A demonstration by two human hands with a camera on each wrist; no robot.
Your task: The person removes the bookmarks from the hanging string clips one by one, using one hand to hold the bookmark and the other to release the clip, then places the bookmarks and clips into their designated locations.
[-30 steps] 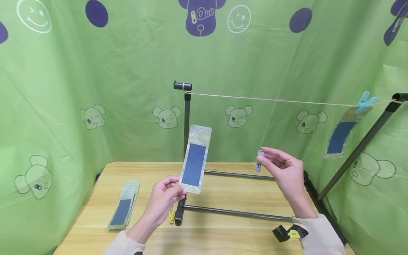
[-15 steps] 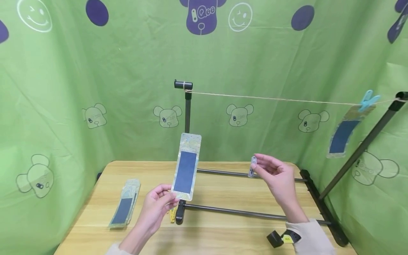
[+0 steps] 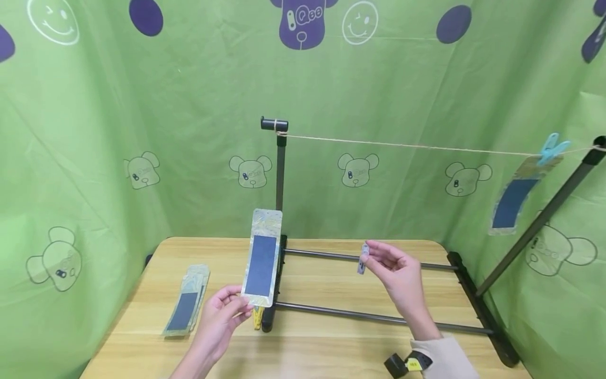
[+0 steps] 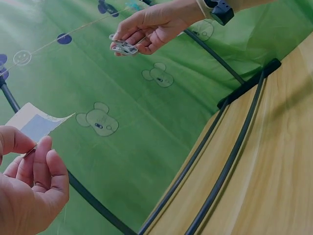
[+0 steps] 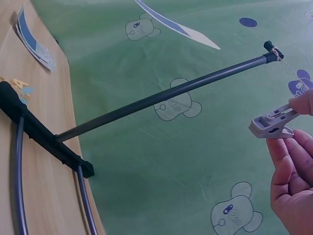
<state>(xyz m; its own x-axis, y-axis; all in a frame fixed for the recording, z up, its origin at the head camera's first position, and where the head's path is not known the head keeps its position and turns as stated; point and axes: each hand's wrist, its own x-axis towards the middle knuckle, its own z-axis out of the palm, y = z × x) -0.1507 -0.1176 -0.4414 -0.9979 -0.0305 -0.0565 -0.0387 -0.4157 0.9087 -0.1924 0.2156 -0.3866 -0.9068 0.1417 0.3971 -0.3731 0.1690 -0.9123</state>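
Left hand [image 3: 220, 316]: pinches the bottom edge of the packet [image 3: 262, 257], upright; it is lower and more to the left than a second ago.
Right hand [image 3: 395, 268]: pinches the grey peg [image 3: 363, 257]; it has also come down, away from the string [image 3: 402, 146].
Meaning: packet and peg look not yet brought to the string.
Counter [image 3: 331, 342]: pile of packets [image 3: 186, 308] at left, yellow peg [image 3: 257, 317] beside the black frame [image 3: 369, 316].
Far: one packet hangs under a blue peg [image 3: 551, 149]; green cloth [image 3: 142, 131] around.
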